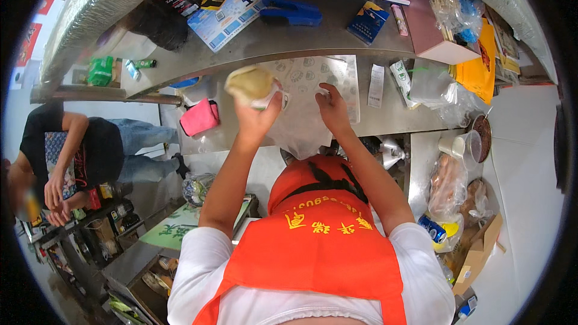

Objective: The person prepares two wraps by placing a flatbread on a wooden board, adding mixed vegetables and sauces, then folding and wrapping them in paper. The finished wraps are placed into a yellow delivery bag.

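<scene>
My left hand [259,117] is closed around a round, pale flatbread bun [249,83], whose lower part sits in a white paper wrapper. The bun is slightly blurred and tilted above the counter. My right hand [332,108] pinches the edge of a thin clear plastic bag [301,123]. The bag hangs down between my two hands, and I cannot make out whether its mouth is open. Under them on the metal counter lies white patterned paper [344,75]. A pink folded cloth [200,118] lies left of my left hand.
A narrow slip [376,86] and loose plastic bags [448,93] lie to the right. The raised shelf holds a blue stapler-like tool [291,13], a leaflet [223,18] and a box of skewers [445,48]. Another person [90,144] stands at the left.
</scene>
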A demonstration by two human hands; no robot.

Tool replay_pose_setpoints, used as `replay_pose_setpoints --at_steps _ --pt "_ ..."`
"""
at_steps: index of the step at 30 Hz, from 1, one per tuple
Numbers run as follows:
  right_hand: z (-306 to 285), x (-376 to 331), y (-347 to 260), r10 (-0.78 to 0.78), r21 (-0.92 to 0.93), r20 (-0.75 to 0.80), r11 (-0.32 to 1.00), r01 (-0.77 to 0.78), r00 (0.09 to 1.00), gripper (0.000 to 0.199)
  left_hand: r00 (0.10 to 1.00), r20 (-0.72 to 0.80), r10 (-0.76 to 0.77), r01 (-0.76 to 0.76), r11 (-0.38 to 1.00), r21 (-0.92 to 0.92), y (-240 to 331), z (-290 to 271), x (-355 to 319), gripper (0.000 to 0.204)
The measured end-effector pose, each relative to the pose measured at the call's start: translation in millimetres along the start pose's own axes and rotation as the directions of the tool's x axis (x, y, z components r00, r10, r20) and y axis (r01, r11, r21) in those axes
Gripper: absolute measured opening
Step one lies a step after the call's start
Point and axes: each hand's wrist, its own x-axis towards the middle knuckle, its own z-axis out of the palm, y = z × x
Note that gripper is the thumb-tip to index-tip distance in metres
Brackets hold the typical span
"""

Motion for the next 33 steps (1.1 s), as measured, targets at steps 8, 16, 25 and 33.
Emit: replay_pose_setpoints --at_steps 8,16,25,33 --pt "-6 27 49 -0.067 0.185 -0.031 0.98 0.071 0.997 0.022 0.906 0.415 0.088 -0.182 0.964 0.194 -79 66 -50 0.046" --pt "-61 7 -32 0.137 0.197 0.023 0.97 -0.139 0.99 0.018 0.732 0.673 -0.108 -0.364 0.773 0.519 -91 107 -50 0.046" --pt "-91 16 -1 0.329 0.686 0.02 0.682 -0.252 0.944 0.012 0.488 0.799 -0.352 -0.272 0.808 0.522 -93 89 -25 0.069" --pt "-74 3 35 0.111 0.686 0.134 0.706 -0.173 0.985 0.033 0.48 0.811 -0.333 -0.431 0.716 0.549 -28 89 10 0.055"
